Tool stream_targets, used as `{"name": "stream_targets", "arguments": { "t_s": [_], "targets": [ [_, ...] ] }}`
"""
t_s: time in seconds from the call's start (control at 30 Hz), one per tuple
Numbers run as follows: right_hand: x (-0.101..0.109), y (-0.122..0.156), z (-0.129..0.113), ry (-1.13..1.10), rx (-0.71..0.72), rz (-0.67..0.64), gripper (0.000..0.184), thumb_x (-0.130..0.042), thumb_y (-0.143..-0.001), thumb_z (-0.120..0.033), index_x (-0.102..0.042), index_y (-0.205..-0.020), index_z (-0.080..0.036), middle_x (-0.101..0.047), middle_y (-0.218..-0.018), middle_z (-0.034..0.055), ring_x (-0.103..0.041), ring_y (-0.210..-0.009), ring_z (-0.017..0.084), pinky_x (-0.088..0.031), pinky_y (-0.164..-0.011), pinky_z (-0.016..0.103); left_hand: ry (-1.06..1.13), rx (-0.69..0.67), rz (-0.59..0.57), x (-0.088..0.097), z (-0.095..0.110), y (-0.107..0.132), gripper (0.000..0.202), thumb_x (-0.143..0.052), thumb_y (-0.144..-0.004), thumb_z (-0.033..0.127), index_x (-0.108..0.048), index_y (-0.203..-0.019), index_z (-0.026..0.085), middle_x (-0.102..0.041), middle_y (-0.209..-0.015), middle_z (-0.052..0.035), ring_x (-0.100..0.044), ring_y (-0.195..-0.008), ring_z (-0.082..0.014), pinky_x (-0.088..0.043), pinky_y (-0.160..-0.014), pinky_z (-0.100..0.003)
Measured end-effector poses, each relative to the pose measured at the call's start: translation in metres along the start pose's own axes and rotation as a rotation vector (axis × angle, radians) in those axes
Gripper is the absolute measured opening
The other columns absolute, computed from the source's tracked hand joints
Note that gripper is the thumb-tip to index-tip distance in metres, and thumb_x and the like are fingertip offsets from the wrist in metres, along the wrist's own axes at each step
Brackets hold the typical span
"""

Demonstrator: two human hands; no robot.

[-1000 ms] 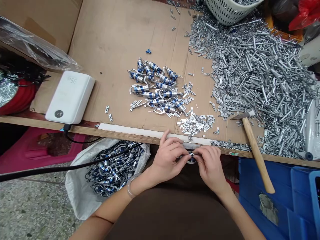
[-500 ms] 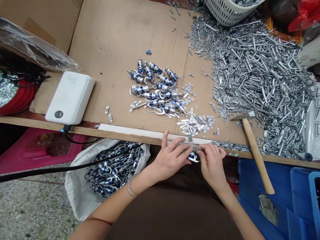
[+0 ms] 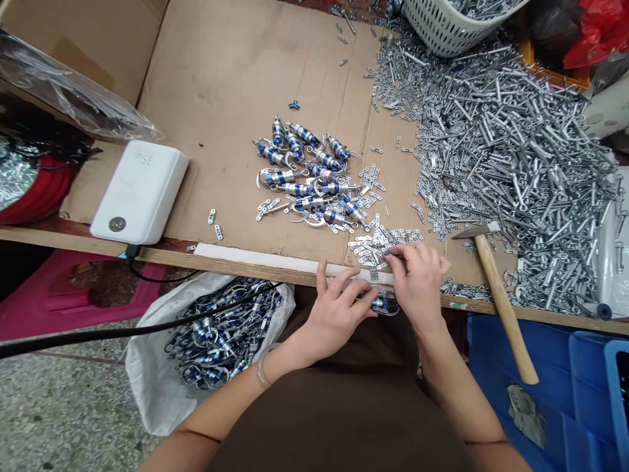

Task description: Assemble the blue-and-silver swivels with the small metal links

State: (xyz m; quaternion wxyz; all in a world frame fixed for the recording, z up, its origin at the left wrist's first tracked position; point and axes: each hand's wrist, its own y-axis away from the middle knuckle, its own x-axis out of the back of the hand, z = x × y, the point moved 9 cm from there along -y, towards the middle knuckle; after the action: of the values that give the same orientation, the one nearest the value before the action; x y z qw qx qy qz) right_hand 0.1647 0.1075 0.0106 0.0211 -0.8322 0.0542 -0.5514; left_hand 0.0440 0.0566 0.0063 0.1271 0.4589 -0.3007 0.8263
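At the bench's front edge my left hand (image 3: 337,314) grips a blue-and-silver metal fitting (image 3: 381,303) with a curved hook, its thumb and fingertips at the fitting's left end and the other fingers raised. My right hand (image 3: 417,282) has its thumb and index finger pinched together at the near right side of a pile of small two-hole metal plates (image 3: 366,250); what lies between the fingertips is too small to make out. Behind the plates, several similar blue-and-silver hooked fittings (image 3: 324,190) lie heaped on the cardboard (image 3: 236,85).
A wooden-handled hammer (image 3: 506,308) overhangs the front edge at right, beside a large heap of metal pins (image 3: 515,151). A white power bank (image 3: 140,190) with a cable stands at left. Below hangs an open white sack (image 3: 147,393) full of fittings; blue crates (image 3: 540,367) stand lower right.
My right hand has moved up and away from the fitting to the pile of small plates. My left hand has stayed almost still with the fitting.
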Motion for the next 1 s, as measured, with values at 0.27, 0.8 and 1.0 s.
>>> {"name": "stream_targets", "arguments": {
  "t_s": [0.27, 0.8, 1.0],
  "targets": [
    [0.003, 0.033, -0.007, -0.269, 0.222, -0.256, 0.015, -0.047, -0.086, -0.022, -0.060, -0.095, -0.023, -0.063, -0.086, 0.0000, -0.051, -0.084, 0.014, -0.034, -0.075, 0.029, 0.199, 0.013, 0.142, 0.011, -0.005, 0.003, 0.008, -0.064, -0.078, 0.025, -0.060, -0.083, 0.020, -0.068, -0.080, 0.0036, -0.058, -0.095, -0.0175, -0.016, -0.109, -0.051],
    [0.009, -0.003, 0.020, -0.220, 0.155, -0.221, 0.021, -0.042, -0.088, -0.030, -0.061, -0.092, -0.022, -0.062, -0.090, 0.0039, -0.053, -0.089, 0.017, -0.035, -0.081, 0.034, 0.205, 0.005, 0.135, 0.011, -0.006, 0.002, 0.005, -0.065, -0.077, 0.026, -0.062, -0.080, 0.022, -0.068, -0.079, 0.0056, -0.058, -0.094, -0.0180, -0.016, -0.108, -0.055],
    [0.052, 0.005, 0.132, 0.216, -0.337, 0.296, 0.047, -0.051, -0.076, -0.044, -0.052, -0.112, -0.013, -0.049, -0.106, 0.0186, -0.043, -0.103, 0.034, -0.033, -0.083, 0.051, 0.210, 0.003, 0.113, 0.012, -0.006, -0.001, 0.006, -0.065, -0.077, 0.026, -0.062, -0.079, 0.022, -0.068, -0.076, 0.0047, -0.058, -0.094, -0.0173, -0.017, -0.108, -0.055]
  ]
}}
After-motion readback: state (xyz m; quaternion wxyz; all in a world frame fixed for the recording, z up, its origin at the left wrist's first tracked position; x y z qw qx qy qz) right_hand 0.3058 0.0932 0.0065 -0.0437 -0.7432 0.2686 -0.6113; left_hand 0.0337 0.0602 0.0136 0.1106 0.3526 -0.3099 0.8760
